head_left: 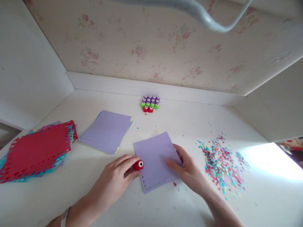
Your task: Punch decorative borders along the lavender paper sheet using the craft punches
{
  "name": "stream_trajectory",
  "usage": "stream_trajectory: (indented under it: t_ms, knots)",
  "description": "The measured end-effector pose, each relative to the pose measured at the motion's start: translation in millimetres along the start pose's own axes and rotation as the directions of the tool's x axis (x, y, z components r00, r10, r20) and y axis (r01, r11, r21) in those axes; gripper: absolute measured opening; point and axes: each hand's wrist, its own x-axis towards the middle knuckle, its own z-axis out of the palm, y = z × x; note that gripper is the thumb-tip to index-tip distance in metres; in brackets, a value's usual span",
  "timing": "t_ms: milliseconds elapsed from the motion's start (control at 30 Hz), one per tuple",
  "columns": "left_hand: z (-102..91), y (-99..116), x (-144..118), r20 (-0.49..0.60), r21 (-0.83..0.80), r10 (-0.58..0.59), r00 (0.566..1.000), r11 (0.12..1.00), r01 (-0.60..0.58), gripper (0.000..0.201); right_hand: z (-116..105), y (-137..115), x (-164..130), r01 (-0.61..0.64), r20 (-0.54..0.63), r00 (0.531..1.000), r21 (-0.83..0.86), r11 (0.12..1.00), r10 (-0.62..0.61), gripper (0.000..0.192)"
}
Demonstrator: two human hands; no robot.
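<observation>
My left hand (125,168) grips a small red craft punch (138,165) with a white button on its near face. The punch sits at the left edge of a purple sheet of paper (156,157). Along the sheet's bottom edge and lower left edge runs a row of small punched holes. My right hand (186,164) pinches the sheet's right edge, thumb on top and fingers underneath.
A stack of purple and other coloured paper (106,130) lies left of centre. Farther left is a pile of punched sheets, red on top (39,149). Several small punches (151,102) stand by the back wall. Scattered confetti (223,164) covers the right side.
</observation>
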Motion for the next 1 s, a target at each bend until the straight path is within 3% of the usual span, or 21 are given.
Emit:
stream_trajectory:
  t_ms: [33, 100, 167, 233, 300, 400, 567, 1000]
  knots:
    - [-1.1, 0.8, 0.1, 0.022, -0.009, -0.005, 1.0, 1.0, 0.005, 0.026, -0.1, 2.0, -1.5, 0.058, -0.103, 0.992, -0.14, 0.988, -0.072, 0.055]
    - [-4.1, 2.9, 0.1, 0.077, -0.056, -0.033, 0.996, 0.998, 0.038, 0.024, -0.1, 4.2, -5.3, 0.176, -0.242, 0.928, -0.384, 0.906, -0.283, 0.058]
    - [-7.2, 5.1, 0.1, 0.135, -0.097, -0.062, 0.989, 0.992, 0.075, 0.027, 0.6, 4.1, -8.9, 0.315, -0.19, 0.865, -0.514, 0.798, -0.465, 0.053]
    - [-9.5, 7.1, 0.4, 0.169, -0.089, -0.069, 0.983, 0.992, 0.085, 0.029, 3.1, 3.4, -10.4, 0.455, -0.008, 0.838, -0.542, 0.707, -0.545, 0.045]
    - [-10.7, 9.0, 1.1, 0.177, -0.043, -0.059, 0.982, 0.997, 0.067, 0.027, 7.0, 3.3, -9.7, 0.535, 0.157, 0.821, -0.549, 0.643, -0.549, 0.04]
    - [-11.5, 11.6, 2.8, 0.173, 0.007, -0.045, 0.984, 0.999, 0.044, 0.024, 12.9, 3.9, -6.8, 0.56, 0.28, 0.821, -0.562, 0.609, -0.497, 0.039]
    - [-13.8, 14.1, 5.0, 0.203, 0.018, -0.033, 0.979, 0.999, 0.03, 0.024, 15.9, 4.5, -4.6, 0.53, 0.272, 0.842, -0.58, 0.619, -0.466, 0.038]
    - [-14.2, 12.7, 3.1, 0.215, 0.027, -0.015, 0.977, 1.0, 0.009, 0.023, 18.2, 4.0, -4.6, 0.529, 0.272, 0.836, -0.63, 0.569, -0.476, 0.038]
